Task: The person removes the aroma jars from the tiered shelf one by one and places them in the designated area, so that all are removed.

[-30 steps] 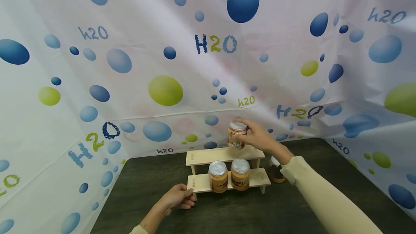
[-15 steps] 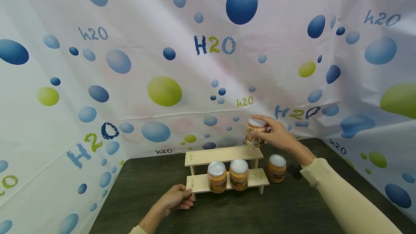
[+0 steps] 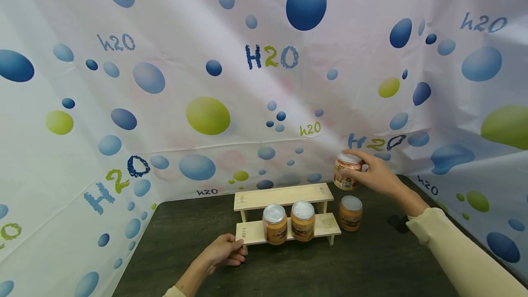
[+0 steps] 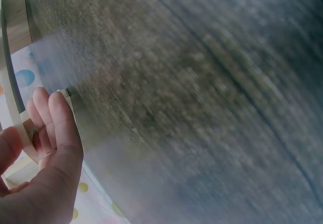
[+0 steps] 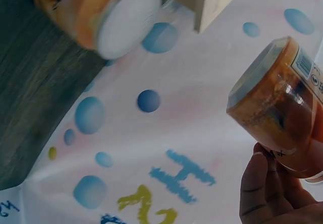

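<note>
My right hand [image 3: 373, 175] grips an orange jar [image 3: 345, 177] with a silvery lid, high at the back right, past the end of a pale wooden two-step stand [image 3: 284, 197]. In the right wrist view, fingers lie against the side of this jar [image 5: 282, 108], which is tilted there. My left hand [image 3: 224, 252] pinches the front left corner of the stand's lower step, thumb on top and fingers below. Two similar jars, one on the left [image 3: 275, 230] and one on the right [image 3: 303, 228], stand side by side on that step. The upper step carries nothing.
Another orange jar [image 3: 351, 217] stands on the dark table [image 3: 185, 223] just right of the stand. A white sheet [image 3: 264, 81] with blue and green spots and H2O lettering rises behind and at both sides.
My right hand has carried its jar rightward from over the upper step to beyond the stand's right end. The jar on the table came into full view. My left hand stays on the stand.
</note>
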Available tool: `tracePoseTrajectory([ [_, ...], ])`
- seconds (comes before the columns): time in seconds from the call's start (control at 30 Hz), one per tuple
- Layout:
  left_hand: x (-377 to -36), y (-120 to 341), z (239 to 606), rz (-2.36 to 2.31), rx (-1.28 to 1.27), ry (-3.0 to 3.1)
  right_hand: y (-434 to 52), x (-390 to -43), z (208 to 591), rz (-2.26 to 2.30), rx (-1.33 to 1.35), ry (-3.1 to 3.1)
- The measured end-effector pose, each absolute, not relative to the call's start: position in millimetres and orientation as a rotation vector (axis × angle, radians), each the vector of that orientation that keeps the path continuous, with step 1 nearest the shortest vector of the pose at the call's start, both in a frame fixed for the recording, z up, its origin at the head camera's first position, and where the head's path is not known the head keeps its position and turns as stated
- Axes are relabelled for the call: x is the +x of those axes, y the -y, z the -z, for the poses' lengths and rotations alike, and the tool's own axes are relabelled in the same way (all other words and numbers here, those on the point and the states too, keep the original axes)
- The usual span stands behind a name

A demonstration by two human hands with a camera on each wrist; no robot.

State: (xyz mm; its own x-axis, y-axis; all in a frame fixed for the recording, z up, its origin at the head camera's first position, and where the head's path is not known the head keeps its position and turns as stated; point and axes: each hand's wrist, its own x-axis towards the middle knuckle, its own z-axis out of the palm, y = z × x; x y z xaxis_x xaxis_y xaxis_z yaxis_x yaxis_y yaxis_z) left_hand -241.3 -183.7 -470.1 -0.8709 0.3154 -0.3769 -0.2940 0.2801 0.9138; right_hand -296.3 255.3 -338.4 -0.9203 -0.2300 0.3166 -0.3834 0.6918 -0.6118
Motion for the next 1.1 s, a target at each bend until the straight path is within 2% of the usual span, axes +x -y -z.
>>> tracePoseTrajectory([
  [0.53,-242,184,471,-1.620,0.020,-2.064,-297,-299,357,-1.016,0.370,2.682],
  [1.1,-243,184,472,-1.601,0.016,-2.084,-324,-297,395,-0.834,0.217,2.701],
])
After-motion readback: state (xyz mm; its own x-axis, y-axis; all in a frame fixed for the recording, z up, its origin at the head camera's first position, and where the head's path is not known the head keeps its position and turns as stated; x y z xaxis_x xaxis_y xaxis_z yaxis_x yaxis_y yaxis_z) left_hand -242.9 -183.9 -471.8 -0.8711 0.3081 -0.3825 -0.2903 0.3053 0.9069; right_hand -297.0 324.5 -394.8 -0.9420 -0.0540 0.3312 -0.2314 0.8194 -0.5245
